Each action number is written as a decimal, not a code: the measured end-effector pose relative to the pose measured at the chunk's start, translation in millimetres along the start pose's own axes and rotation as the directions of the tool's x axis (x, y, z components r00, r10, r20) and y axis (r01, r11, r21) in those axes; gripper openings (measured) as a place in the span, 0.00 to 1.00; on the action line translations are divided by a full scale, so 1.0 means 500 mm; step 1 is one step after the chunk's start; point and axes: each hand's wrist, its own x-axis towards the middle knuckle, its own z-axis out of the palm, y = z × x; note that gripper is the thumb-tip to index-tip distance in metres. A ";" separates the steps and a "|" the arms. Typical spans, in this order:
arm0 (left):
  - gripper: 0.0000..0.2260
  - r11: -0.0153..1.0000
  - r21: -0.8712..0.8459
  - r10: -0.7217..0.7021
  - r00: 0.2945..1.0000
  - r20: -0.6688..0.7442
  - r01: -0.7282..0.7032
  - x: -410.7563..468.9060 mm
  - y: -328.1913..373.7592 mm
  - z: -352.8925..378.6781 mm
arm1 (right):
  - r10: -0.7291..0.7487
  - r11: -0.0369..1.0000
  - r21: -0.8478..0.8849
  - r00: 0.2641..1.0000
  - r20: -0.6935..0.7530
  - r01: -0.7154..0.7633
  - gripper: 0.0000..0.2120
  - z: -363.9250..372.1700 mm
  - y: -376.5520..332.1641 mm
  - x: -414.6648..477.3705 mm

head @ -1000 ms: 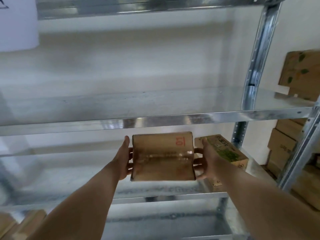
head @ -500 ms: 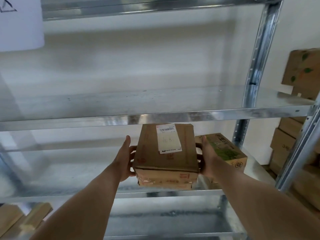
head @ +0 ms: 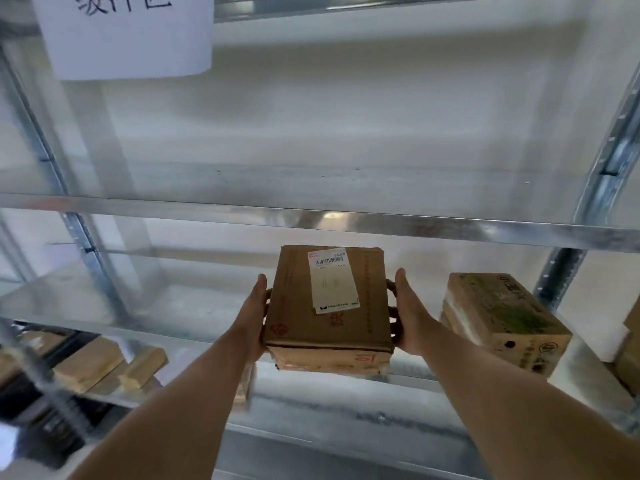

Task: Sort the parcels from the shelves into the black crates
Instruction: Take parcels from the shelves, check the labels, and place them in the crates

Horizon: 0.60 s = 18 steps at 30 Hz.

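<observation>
A brown cardboard parcel [head: 329, 313] with a white barcode label on top is held level in front of the metal shelf [head: 194, 317]. My left hand [head: 254, 315] presses its left side and my right hand [head: 410, 315] presses its right side, fingers tucked beneath. A second parcel [head: 502, 323], brown with green print, rests on the same shelf to the right, apart from my right hand.
An upper shelf [head: 346, 220] crosses just above the held parcel. Steel uprights stand at the left [head: 86, 244] and right [head: 568, 268]. Flat cardboard parcels [head: 90, 362] lie lower left. A white paper sign [head: 128, 32] hangs top left.
The parcel has been turned so its labelled face is up, and it has come slightly toward me. My view has swung left, shifting the second parcel farther right.
</observation>
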 end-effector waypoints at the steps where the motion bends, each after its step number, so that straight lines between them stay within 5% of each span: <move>1: 0.33 1.000 -0.015 0.002 1.000 -0.007 -0.002 -0.003 0.003 -0.021 | 0.004 0.999 -0.033 1.000 0.023 -0.003 0.27 0.024 0.002 0.002; 18: 0.30 0.984 -0.073 0.128 0.926 -0.356 -0.164 -0.236 0.109 -0.705 | 0.080 0.975 -0.224 0.930 0.360 0.003 0.32 0.794 0.125 -0.010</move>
